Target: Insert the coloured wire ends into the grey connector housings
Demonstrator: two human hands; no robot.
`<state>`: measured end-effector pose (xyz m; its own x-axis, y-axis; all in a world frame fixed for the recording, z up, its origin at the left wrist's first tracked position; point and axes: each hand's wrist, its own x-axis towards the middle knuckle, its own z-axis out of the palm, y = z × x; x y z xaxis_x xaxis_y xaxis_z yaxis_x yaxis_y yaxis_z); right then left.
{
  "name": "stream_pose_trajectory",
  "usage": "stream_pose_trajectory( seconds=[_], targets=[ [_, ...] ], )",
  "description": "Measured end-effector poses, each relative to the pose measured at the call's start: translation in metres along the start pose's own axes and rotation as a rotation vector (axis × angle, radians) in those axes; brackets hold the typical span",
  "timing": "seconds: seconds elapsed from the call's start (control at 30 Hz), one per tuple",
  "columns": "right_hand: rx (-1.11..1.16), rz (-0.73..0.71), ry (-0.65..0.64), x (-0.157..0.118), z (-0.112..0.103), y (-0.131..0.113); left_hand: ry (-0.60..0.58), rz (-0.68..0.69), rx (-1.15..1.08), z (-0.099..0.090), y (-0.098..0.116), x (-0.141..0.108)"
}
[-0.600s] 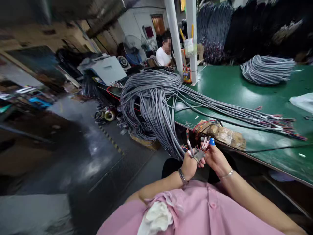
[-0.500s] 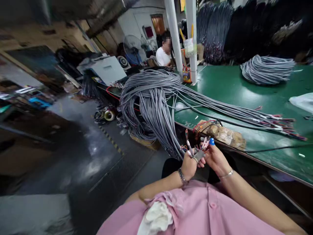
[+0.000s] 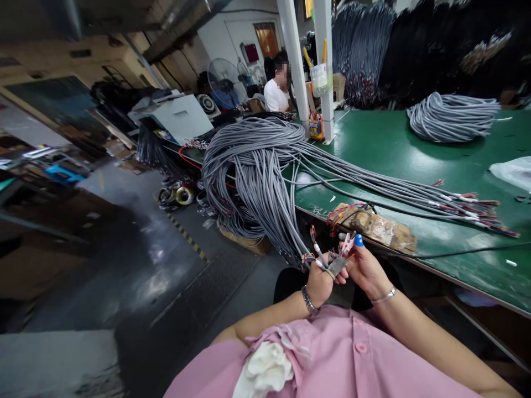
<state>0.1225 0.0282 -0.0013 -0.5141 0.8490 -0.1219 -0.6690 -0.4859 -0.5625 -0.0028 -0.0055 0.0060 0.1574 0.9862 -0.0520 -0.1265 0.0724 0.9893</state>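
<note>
Gripping on the left: my left hand (image 3: 319, 284) is closed round a gray cable (image 3: 320, 255), coloured wires showing at its tip, just off the edge of the green bench (image 3: 373, 143). On my right hand (image 3: 368, 272), a blue thumb cap (image 3: 359, 240) sits beside a pale pink piece (image 3: 347, 244); whether that grip is closed, I can't tell.

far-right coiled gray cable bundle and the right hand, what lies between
Head view: from the right hand toward the coil, rough brown block, stretched-out gray cables, then green tabletop.
</note>
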Motion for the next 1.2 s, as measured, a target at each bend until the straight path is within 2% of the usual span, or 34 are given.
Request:
stream_pose_trajectory(
  seconds=[0.27,0.4,0.57,0.73,0.9,1.03,1.2],
  targets=[
    [-0.004,-0.111,0.092,0.002,-0.005,0.001,-0.043,-0.009,0.025,-0.002,0.0,0.0],
    [-0.002,-0.118,0.13,0.003,-0.006,0.0,-0.048,-0.012,0.027,-0.005,0.0,-0.001],
    [0.06,-0.136,0.273,0.003,-0.014,0.0,-0.069,-0.005,0.002,-0.009,0.003,-0.009],
    [0.09,-0.109,0.257,0.003,-0.017,-0.006,-0.004,-0.017,-0.081,-0.012,0.006,-0.012],
    [-0.002,-0.11,0.304,0.002,-0.015,-0.01,0.028,-0.054,-0.182,-0.012,0.008,-0.006],
    [-0.032,-0.103,0.211,-0.003,-0.015,-0.008,0.026,-0.057,-0.193,-0.011,0.004,-0.003],
    [-0.105,0.052,-0.118,-0.013,-0.013,-0.01,-0.015,-0.095,-0.218,-0.009,-0.001,0.0]
  ],
)
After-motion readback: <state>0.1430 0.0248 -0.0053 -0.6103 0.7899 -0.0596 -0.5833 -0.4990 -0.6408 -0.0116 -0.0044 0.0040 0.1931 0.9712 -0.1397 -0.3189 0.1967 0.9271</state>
